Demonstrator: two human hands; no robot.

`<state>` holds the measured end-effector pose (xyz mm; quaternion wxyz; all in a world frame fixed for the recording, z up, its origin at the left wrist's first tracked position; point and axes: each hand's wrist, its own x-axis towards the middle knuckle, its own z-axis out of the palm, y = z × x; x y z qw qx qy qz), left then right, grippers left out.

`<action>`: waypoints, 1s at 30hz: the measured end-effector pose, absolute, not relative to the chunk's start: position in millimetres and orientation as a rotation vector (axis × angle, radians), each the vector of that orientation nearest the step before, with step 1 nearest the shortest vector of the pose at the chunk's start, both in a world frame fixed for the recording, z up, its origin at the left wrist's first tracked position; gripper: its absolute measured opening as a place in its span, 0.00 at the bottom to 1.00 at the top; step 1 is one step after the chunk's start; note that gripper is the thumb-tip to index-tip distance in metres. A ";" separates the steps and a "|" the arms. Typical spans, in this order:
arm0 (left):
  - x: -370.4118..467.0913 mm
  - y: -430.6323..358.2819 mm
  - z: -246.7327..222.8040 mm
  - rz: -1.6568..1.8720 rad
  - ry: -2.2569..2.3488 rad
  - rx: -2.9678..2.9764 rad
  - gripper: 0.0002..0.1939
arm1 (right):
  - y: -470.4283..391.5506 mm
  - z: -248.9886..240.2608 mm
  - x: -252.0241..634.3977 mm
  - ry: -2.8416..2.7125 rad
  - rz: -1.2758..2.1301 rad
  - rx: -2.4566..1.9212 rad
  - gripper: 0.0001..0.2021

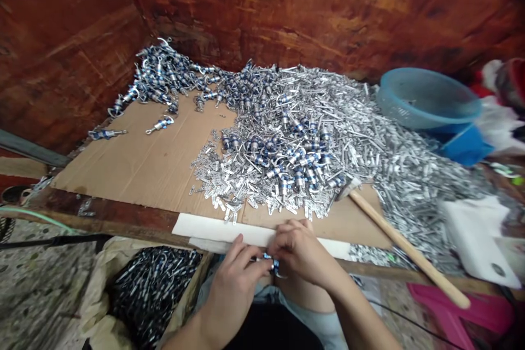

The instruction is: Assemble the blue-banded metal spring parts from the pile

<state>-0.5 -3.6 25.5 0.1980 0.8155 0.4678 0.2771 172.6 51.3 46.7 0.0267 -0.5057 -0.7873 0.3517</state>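
Note:
Between my two hands, just in front of the bench edge, is a small blue and silver metal fitting with a curved hook end. My left hand pinches its left side between thumb and fingers. My right hand closes on its upper right side, partly hiding it. Beyond the hands, a white strip lies along the bench edge. Behind it, small flat silver plates and blue and silver fittings form a heap on cardboard.
A wooden-handled hammer lies at the right, near a white box. Silver rods are piled beside a blue basket. A sack of dark metal parts stands at lower left; a pink stool is at lower right.

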 end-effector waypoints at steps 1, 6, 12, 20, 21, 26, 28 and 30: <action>-0.4 -3.6 25.7 0.785 1.315 2.282 0.14 | 51.4 47.0 172.7 -2.432 1.087 -1.561 0.12; -2.6 -2.1 25.9 0.752 1.308 2.332 0.14 | 51.5 49.4 172.0 -2.430 1.085 -1.571 0.12; -2.7 -1.5 25.9 0.727 1.289 2.322 0.15 | 52.8 50.3 168.7 -2.432 1.088 -1.551 0.13; -1.0 -3.0 27.9 0.798 1.305 2.303 0.13 | 62.2 44.1 196.9 -2.136 0.796 -1.612 0.04; -0.8 -3.3 27.2 0.813 1.304 2.300 0.13 | 65.8 43.8 199.8 -2.091 0.705 -1.652 0.05; 0.7 -4.8 23.5 0.861 1.308 2.278 0.13 | 86.4 42.8 186.9 -2.198 0.557 -1.654 0.04; 1.2 -5.3 22.7 0.868 1.322 2.281 0.13 | 92.4 42.1 177.5 -2.255 0.545 -1.632 0.04; 1.7 -5.5 22.7 0.880 1.336 2.286 0.13 | 94.3 42.6 173.8 -2.269 0.540 -1.625 0.05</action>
